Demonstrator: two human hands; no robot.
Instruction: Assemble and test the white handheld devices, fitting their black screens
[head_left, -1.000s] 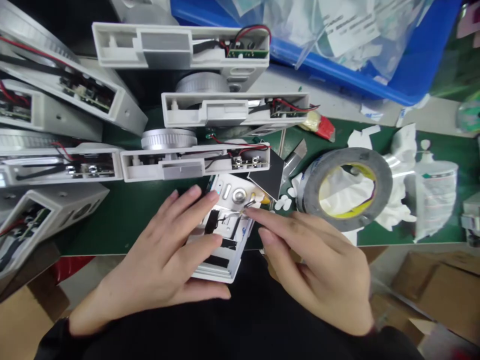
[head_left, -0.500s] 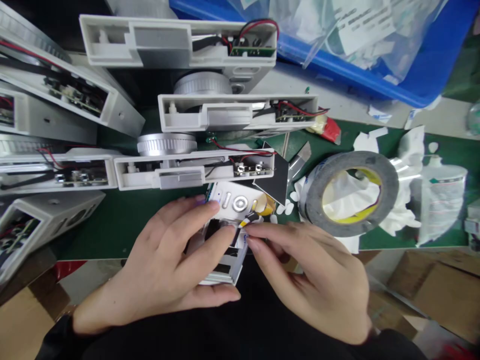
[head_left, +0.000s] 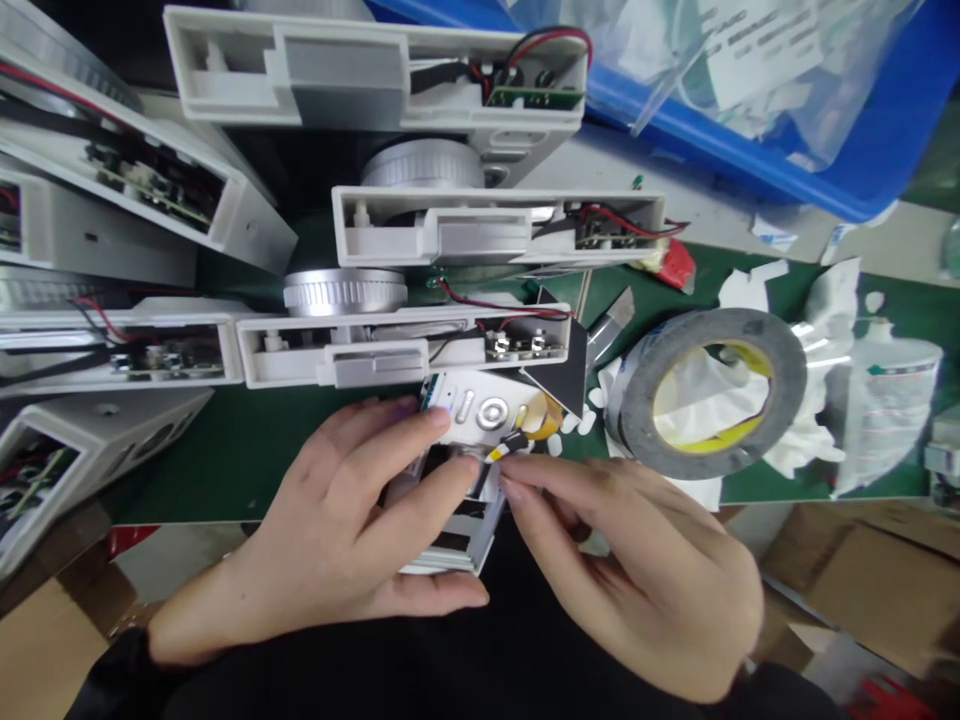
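Note:
My left hand [head_left: 367, 510] grips a small white device panel [head_left: 454, 550], fingers lying over its top and thumb along its near edge. The panel carries black strips and a pale plate [head_left: 480, 390] with a round silver button. Beside the button is an orange flex cable [head_left: 545, 418]; a small black, white and yellow piece [head_left: 508, 445] lies close to my fingertips. My right hand [head_left: 622, 550] is closed in a pinch at the panel's right edge, thumb against index finger. What sits in that pinch is mostly hidden.
Several open white camera-like housings [head_left: 450, 345] with red and black wires stand behind and left. On the right lie a grey tape roll [head_left: 709, 395], crumpled white liner [head_left: 817, 390], a clear plastic bottle [head_left: 889, 410] and a blade [head_left: 611, 325]. A blue bin [head_left: 862, 195] stands at the back.
The whole view has shifted slightly, so things appear a little further right. Both hands keep nearly the same hold on the panel, with the right still pinching at its edge.

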